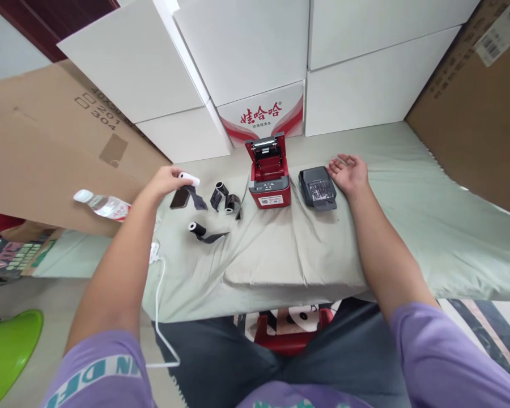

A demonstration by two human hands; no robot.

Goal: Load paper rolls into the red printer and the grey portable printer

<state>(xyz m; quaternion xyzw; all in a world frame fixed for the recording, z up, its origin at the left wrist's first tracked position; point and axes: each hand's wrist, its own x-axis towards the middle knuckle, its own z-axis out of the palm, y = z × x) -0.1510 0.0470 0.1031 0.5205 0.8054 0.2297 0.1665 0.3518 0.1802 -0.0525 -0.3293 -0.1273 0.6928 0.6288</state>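
Note:
My left hand (166, 180) pinches a small white paper roll (189, 179) between thumb and fingers; a dark strip of paper (198, 199) trails from it onto the cloth. Palm up on the table, my right hand (349, 173) lies with its fingers loosely spread and holds nothing. Its fingertips are beside a black box-shaped device (312, 181), which has a dark-printed strip hanging from its front. Between my hands stands a red and dark grey receipt printer (270, 191) with its lid (267, 147) raised. Several black rolls, including one with a white core (198, 228), lie left of the printer.
A dark phone (179, 199) lies under the left hand's roll. Beside my left forearm a water bottle (104, 205) is tilted. White boxes (255, 48) line the back, with brown cardboard (484, 107) at both sides. A white cable (158, 294) hangs over the table's front edge.

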